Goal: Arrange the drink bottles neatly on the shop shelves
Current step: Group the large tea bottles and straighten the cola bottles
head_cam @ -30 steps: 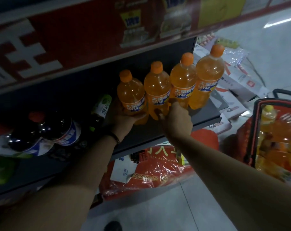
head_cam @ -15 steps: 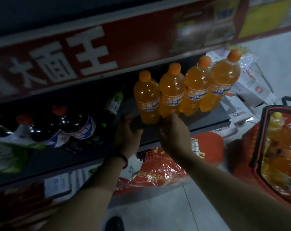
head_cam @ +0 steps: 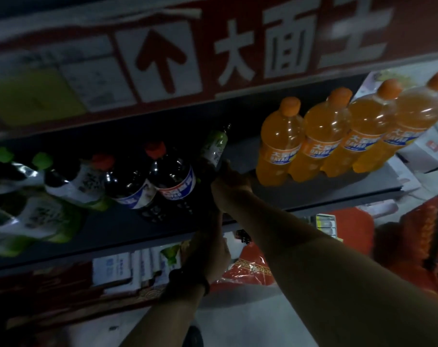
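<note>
At the shelf gap (head_cam: 240, 156), right hand (head_cam: 230, 187) fingers (head_cam: 226, 169) grip green-label bottle (head_cam: 213, 149); left hand (head_cam: 209, 249) unclear.

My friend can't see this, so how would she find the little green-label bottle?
Under the red banner with big white characters, find the dark shelf. Between the red-capped dark cola bottles and the four orange soda bottles stands one slim dark bottle with a pale green label, smaller than its neighbours.

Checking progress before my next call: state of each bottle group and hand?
Orange soda bottles: upright, capped, side by side.
Dark soda bottles: upright, capped.
Green-label bottle: standing, right hand at its base.
Right hand: reaching in, grip unclear.
Left hand: below the shelf edge, grip unclear.
</note>
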The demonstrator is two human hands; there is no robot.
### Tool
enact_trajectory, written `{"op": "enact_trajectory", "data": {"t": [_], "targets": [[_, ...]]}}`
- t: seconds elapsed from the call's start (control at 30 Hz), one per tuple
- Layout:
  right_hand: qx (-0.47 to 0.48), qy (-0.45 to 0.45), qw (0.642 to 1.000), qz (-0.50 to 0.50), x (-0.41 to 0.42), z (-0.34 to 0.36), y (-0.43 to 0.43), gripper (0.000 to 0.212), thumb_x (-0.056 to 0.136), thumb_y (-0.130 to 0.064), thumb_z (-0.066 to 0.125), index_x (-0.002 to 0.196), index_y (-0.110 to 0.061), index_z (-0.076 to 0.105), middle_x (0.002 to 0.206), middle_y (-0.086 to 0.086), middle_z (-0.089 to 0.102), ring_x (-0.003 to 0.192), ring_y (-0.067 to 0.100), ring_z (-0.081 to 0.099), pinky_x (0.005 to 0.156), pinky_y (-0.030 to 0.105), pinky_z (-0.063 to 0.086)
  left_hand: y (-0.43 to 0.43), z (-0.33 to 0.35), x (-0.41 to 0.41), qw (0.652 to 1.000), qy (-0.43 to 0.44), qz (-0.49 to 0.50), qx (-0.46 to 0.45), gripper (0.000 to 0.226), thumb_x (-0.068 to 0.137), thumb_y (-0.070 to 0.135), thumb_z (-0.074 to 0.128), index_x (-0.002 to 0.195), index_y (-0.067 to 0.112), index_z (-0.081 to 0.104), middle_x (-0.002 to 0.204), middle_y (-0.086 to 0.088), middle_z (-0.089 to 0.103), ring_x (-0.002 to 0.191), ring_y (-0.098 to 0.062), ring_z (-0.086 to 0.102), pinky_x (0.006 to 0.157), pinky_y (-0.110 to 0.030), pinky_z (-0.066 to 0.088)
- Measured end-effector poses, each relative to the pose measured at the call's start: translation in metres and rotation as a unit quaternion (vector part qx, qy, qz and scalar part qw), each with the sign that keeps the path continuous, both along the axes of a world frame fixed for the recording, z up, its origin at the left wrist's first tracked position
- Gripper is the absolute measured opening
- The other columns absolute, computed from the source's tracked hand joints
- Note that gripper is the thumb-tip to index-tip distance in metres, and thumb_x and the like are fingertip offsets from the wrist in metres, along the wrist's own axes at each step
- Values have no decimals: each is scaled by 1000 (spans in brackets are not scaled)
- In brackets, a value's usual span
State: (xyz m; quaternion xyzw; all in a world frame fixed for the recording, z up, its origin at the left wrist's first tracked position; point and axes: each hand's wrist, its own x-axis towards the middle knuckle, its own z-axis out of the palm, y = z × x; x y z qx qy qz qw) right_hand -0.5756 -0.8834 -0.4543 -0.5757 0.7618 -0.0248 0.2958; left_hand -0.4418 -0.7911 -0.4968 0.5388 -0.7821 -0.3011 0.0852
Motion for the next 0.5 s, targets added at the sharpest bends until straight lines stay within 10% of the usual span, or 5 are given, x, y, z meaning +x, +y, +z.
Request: {"op": "enact_trajectory", "data": {"t": [0.1, 0.3, 0.5], "targets": [[7, 16, 1000, 26, -2, -1, 1, 86, 103, -18, 57, 166, -8, -1, 166, 26, 28, 129, 38, 59, 101, 47, 50, 0, -2, 3, 1000, -8, -2, 3, 96, 101, 8, 59, 166, 38, -5, 154, 2, 50, 115, -10, 63, 78, -16, 52], [-1, 42, 996, 84, -28, 19, 7, 98, 98, -8, 62, 166, -39, -1, 171, 26, -8, 143, 56, 40, 102, 51, 54, -4, -1, 10, 999, 34, -4, 41, 90, 98, -4, 58, 167, 32, 12, 169, 3, 33, 152, -14, 40, 109, -16, 40], [2, 61, 995, 75, -19, 3, 9, 79, 93, -36, 64, 159, -27, 20, 155, 21, 35, 137, 44, 45, 109, 54, 46, 0, 6, 24, 999, -15, 34, 3, 72, 101, 4, 58, 162, 28, 29, 155, -4, 48, 139, -20, 52, 98, -28, 55]]}}
